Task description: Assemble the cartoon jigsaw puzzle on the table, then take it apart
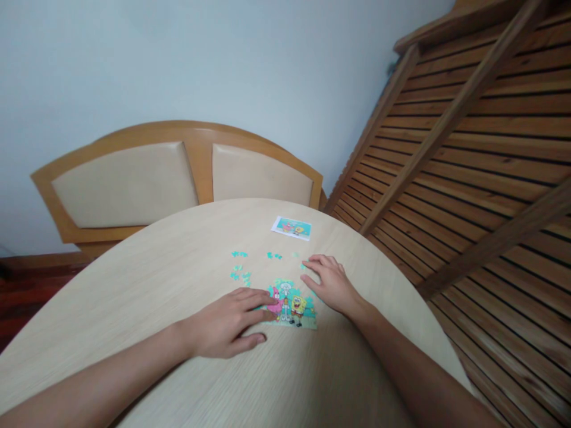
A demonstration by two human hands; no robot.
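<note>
A partly assembled jigsaw puzzle [298,306] with cartoon figures on a teal ground lies flat on the table, its upper edge uneven. My left hand [229,323] rests over its left side with fingers stretched out, covering part of the picture. Just beyond the puzzle's upper right corner is my right hand [331,282], thumb and index finger apart. The index fingertip is at a small pale green puzzle piece [303,267]; whether it touches the piece I cannot tell. Another pale piece [295,255] lies slightly farther off.
Loose teal pieces [274,256] lie behind the puzzle, with several more pieces [235,276] to the left. A printed picture card [292,228] sits near the far edge of the round table [147,267]. Beyond stand a padded bench [205,160] and a slatted wooden panel [446,148].
</note>
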